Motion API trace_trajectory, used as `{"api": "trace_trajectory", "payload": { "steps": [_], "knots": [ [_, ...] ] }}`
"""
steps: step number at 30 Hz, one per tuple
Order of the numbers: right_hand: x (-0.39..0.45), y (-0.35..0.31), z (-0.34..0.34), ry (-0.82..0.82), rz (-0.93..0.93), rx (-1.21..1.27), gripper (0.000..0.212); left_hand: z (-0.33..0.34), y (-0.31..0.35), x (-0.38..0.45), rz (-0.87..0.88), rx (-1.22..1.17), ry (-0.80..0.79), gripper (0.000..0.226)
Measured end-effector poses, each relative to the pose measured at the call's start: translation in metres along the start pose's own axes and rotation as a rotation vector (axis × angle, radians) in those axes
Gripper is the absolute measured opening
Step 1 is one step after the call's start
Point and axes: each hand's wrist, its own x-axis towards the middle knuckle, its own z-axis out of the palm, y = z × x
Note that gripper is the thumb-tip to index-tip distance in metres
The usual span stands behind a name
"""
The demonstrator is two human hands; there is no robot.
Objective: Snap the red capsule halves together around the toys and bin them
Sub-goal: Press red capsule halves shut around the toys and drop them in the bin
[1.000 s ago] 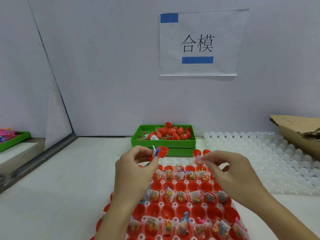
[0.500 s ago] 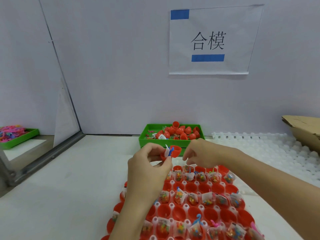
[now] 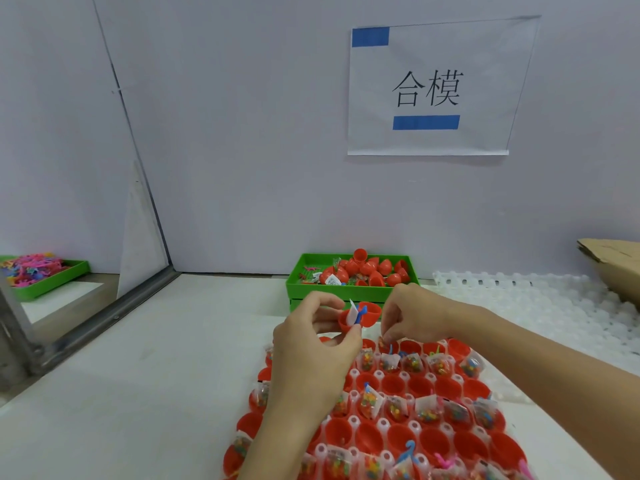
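Two hands, left and right, work over one white grid tray of too many red capsule halves to count, with two green bins, one wall sign and one cardboard box.

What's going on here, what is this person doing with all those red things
A person is packing toys into red capsules. The left hand holds a capsule half with a small blue toy and a white slip sticking out. The right hand pinches something small, too hidden to identify, beside a second red half at the first one's rim. Below is a tray of filled and empty halves; closed capsules sit in the green bin behind.
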Motion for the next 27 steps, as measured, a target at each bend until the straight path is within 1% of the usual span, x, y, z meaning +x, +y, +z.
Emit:
{"api": "trace_trajectory", "payload": {
  "steps": [8,10,13,15,20,22,24,27],
  "knots": [
    [0.001,0.0,-0.006,0.027,0.012,-0.015,0.005,-0.001,-0.001,0.001,0.004,-0.002,-0.006,0.024],
    [0.0,0.0,-0.012,0.065,0.025,0.021,0.003,-0.001,-0.002,0.001,0.005,0.0,-0.009,0.024],
    [-0.005,0.005,-0.025,0.173,0.077,0.138,0.006,0.0,-0.002,0.001,0.011,-0.009,-0.014,0.026],
    [-0.01,0.008,-0.028,0.196,0.105,0.167,0.007,0.001,-0.001,0.0,0.009,-0.023,-0.02,0.027],
    [-0.016,0.015,-0.014,0.15,0.121,0.182,0.005,0.002,0.0,-0.001,0.002,-0.027,-0.035,0.028],
    [-0.015,0.014,-0.013,0.153,0.11,0.167,0.007,0.002,0.0,-0.001,0.001,-0.021,-0.038,0.028],
    [-0.013,0.012,-0.014,0.123,0.082,0.144,0.007,0.002,-0.001,-0.001,-0.003,-0.022,-0.039,0.027],
    [-0.01,0.008,-0.015,0.035,0.039,0.15,0.018,0.002,-0.001,0.0,-0.006,-0.013,-0.038,0.027]
  ]
}}
